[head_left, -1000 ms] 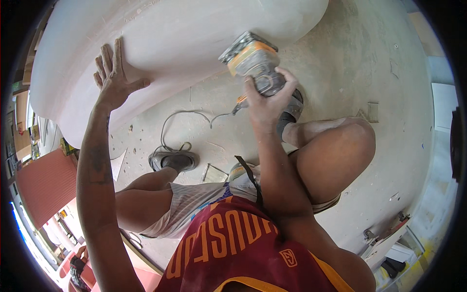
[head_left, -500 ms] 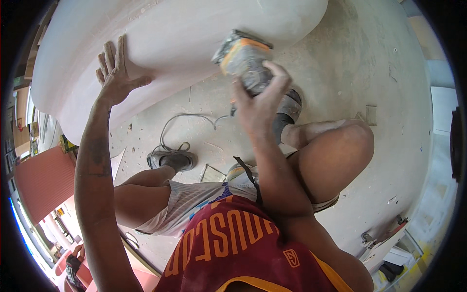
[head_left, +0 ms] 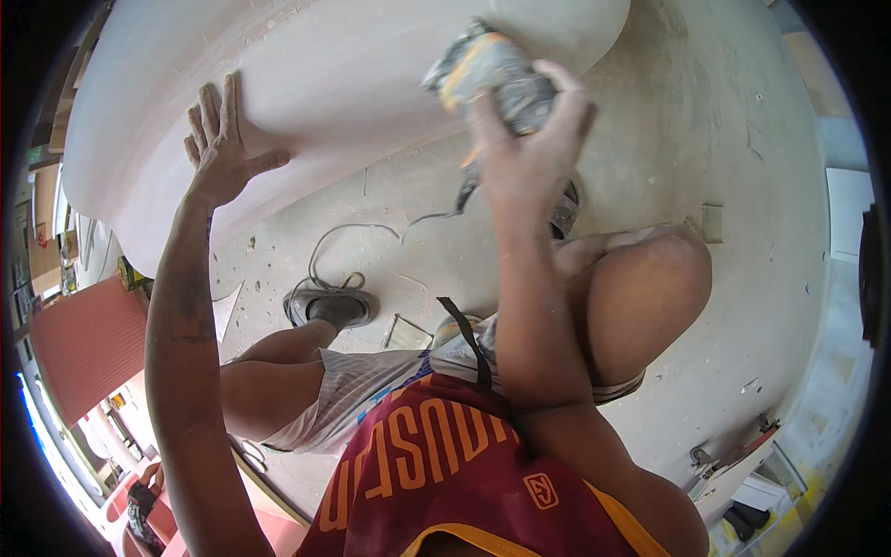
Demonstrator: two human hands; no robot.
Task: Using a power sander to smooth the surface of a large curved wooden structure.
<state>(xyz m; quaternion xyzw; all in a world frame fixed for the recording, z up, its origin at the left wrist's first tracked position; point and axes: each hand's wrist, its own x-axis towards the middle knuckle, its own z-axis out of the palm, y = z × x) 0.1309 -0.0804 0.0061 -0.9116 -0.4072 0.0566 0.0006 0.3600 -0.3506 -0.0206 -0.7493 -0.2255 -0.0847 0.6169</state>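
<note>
Sander: since the frame half a second ago, the sander (head_left: 497,74) has shifted up and to the right with the right hand (head_left: 536,153); it is now over the near right part of the pale shell (head_left: 343,84).
Right hand: wrapped round the sander's body, thumb on one side, fingers on the other.
Left hand: the left hand (head_left: 223,158) is spread wide on the shell, holding nothing, in much the same place as before.
Pad: blurred and apparently tilted; I cannot tell whether it sits flat. If tipped, its corner could gouge the surface.
Rim: near the sander; overrunning it could catch the pad or wear the curve thin.
Cord: the cord (head_left: 357,226) runs over the floor (head_left: 705,325) to a loop just beside the left shoe (head_left: 339,311); a step could snag it and jerk the sander.
Bracing: the shell's support is hidden; uneven pressing might make it shift.
</note>
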